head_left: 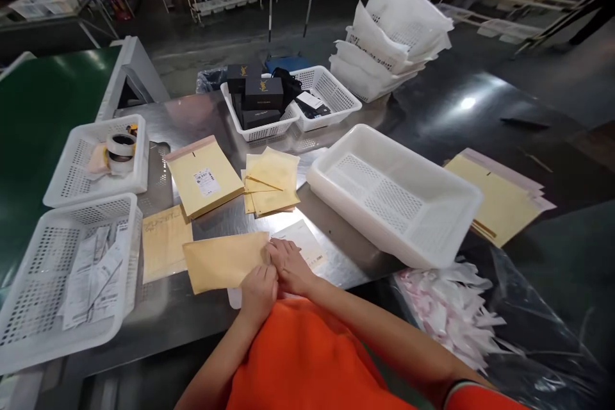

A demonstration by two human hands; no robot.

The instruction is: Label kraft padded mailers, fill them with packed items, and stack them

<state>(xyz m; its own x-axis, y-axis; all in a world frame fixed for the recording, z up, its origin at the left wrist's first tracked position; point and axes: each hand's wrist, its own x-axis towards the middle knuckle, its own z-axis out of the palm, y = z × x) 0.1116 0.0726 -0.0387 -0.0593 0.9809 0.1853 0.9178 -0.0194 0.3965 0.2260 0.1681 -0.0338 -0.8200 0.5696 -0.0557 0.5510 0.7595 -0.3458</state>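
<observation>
Both hands up front, close to the orange shirt. Left hand [259, 291] curled shut on the lower right corner of a tan envelope [223, 261]; right hand [289, 264] closed on the same end, a bit higher, almost touching the left. Fingers cover that end, so can't tell if it's a flap, an edge or a strip between them.

Doing it well, my read: left should pin the corner firmly while right works along the end in small, even pulls; keep fingertips close to the edge so the paper doesn't crease or tear. The long loose side looks likely to sag or swing, so resting it on the table [336, 277] would probably steady it.

Envelope lies left of both hands, its right end in the grip, the rest sticking out leftward. White sheet [305, 243] on the table just beyond the right hand. Another tan envelope [166, 245] flat, just left of the held one. Farther on: thick yellow stack [206, 173] with a white label, and a pile of small envelopes [276, 179] beside it. White tub [389, 198] right of those. Farthest here, black boxes [263, 93] in a white basket [262, 133].
</observation>
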